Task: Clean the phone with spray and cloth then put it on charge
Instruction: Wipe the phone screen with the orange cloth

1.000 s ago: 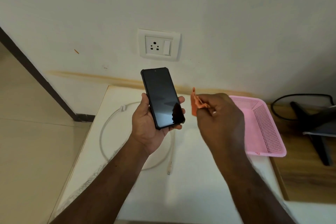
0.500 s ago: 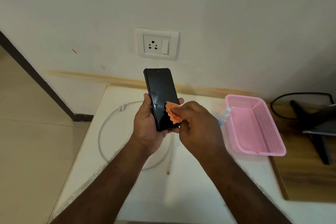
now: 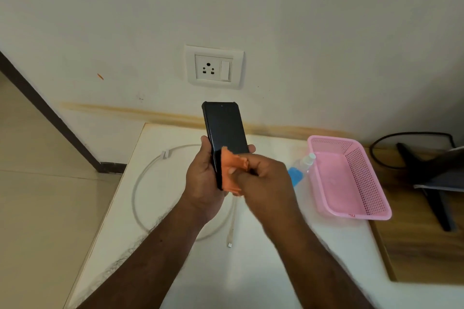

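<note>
The left hand has its fingers and thumb curled round the lower half of the black phone, holding it upright with the dark screen facing up above the white table, while the right hand pinches a crumpled orange cloth against the lower part of that screen. Beneath the hands a white charging cable lies looped on the table with its plug end loose near the front. To the right a spray bottle lies just beside a pink basket, and a wall socket sits on the wall above.
</note>
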Available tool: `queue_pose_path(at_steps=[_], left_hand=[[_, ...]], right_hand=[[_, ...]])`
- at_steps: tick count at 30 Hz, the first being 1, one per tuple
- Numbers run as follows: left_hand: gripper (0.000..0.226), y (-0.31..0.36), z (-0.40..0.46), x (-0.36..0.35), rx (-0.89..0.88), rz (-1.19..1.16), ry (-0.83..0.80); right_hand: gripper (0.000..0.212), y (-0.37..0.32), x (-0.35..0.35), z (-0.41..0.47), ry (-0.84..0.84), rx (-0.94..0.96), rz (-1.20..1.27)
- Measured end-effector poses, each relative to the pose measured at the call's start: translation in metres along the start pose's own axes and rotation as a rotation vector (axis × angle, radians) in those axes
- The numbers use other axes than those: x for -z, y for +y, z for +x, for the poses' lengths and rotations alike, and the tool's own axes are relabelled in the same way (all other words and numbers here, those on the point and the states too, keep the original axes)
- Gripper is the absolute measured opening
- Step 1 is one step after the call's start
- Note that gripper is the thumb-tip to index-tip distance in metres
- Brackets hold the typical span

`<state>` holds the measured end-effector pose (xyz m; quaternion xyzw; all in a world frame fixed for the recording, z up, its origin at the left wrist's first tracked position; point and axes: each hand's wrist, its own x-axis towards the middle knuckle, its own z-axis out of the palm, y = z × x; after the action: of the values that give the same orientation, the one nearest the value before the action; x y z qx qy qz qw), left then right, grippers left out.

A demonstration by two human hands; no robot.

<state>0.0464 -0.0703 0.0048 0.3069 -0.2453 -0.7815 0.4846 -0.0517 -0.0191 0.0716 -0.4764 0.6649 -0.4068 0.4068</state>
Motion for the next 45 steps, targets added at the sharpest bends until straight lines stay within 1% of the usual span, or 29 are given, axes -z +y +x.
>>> queue_pose_path(at_steps=[1, 3, 5, 7, 9, 11, 15, 19, 21, 27, 30, 33, 36, 38, 45], left_hand=[[0.065, 0.001, 0.0, 0.0, 0.005, 0.016, -0.002], [0.064, 0.003, -0.001, -0.002, 0.009, 0.058, -0.029], [0.066, 0.005, -0.004, -0.005, 0.026, 0.088, -0.068], [0.067, 0.004, -0.006, -0.007, 0.046, 0.126, -0.106], [0.067, 0.001, -0.007, -0.008, 0.067, 0.167, -0.143], [0.068, -0.002, -0.008, -0.009, 0.091, 0.193, -0.168], [0.069, -0.002, -0.008, -0.009, 0.137, 0.194, -0.162], [0.064, 0.0, -0.008, -0.008, 0.13, 0.141, -0.124], [0.059, 0.0, -0.007, -0.008, 0.107, 0.129, -0.113], [0.059, -0.002, -0.007, -0.005, 0.048, 0.134, -0.086], [0.061, -0.002, -0.006, -0.004, 0.035, 0.126, -0.08], [0.061, -0.002, -0.005, -0.002, 0.027, 0.077, -0.061], [0.059, 0.001, -0.004, 0.001, 0.043, -0.082, -0.015], [0.061, 0.003, -0.004, 0.002, 0.063, -0.145, 0.006], [0.074, 0.005, 0.0, 0.001, 0.087, -0.154, -0.025]], right_hand=[[0.018, -0.003, 0.007, 0.004, 0.007, -0.017, 0.124], [0.014, -0.011, 0.022, 0.013, 0.067, 0.026, 0.2], [0.009, -0.019, 0.036, 0.027, 0.172, 0.137, 0.063], [0.007, -0.026, 0.046, 0.045, 0.257, 0.185, -0.149], [0.024, -0.032, 0.048, 0.063, 0.299, 0.201, -0.319], [0.024, -0.034, 0.045, 0.075, 0.295, 0.23, -0.419], [0.017, -0.031, 0.032, 0.082, 0.239, 0.284, -0.511], [0.027, -0.029, 0.018, 0.074, 0.203, 0.385, -0.508], [0.03, -0.029, 0.014, 0.069, 0.153, 0.443, -0.522], [0.038, -0.033, 0.016, 0.051, -0.031, 0.548, -0.573], [0.033, -0.031, 0.018, 0.036, -0.128, 0.539, -0.623], [0.03, -0.024, 0.016, 0.02, -0.199, 0.468, -0.66], [0.035, -0.015, 0.014, 0.006, -0.233, 0.468, -0.673], [0.036, -0.008, 0.014, -0.001, -0.249, 0.491, -0.704], [0.039, 0.012, 0.023, -0.014, -0.283, 0.501, -0.784]])
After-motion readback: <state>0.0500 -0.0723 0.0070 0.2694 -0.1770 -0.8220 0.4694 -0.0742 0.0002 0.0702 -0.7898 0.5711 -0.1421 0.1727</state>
